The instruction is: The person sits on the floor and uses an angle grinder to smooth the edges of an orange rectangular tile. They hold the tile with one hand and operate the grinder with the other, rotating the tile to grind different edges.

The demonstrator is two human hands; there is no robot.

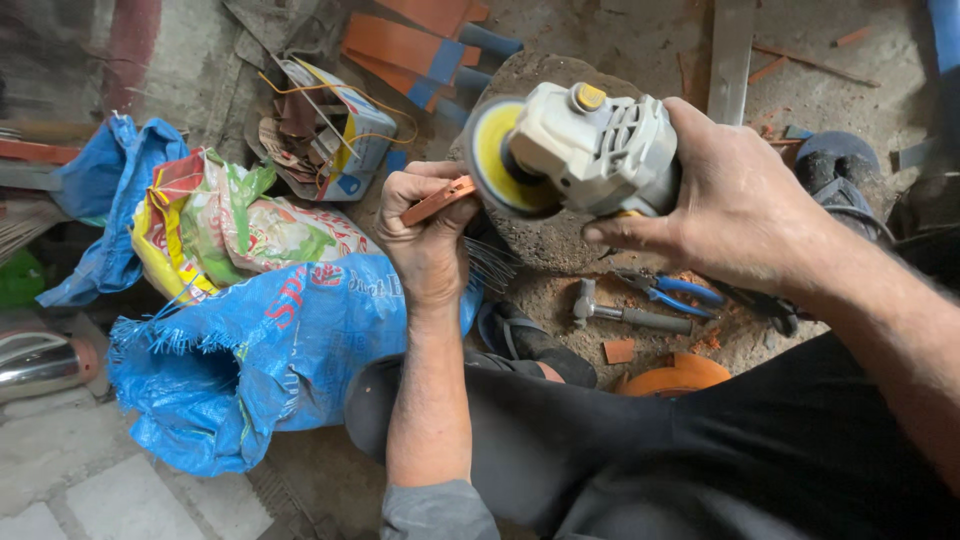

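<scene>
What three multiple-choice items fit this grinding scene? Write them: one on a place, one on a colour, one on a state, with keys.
1. Where does the hammer lie?
A. On the ground below the grinder
B. On the blue sack
C. In the left hand

2. What colour is the grinder's disc?
A. Red
B. Yellow
C. Black

3. How is the orange strip held?
A. Lying loose on the ground
B. Clamped in pliers
C. Pinched in the left hand against the disc

Key: 1 A, it rests beside the blue-handled pliers; 2 B, its face shows yellow; 3 C, the right hand grips the grinder instead.
</scene>
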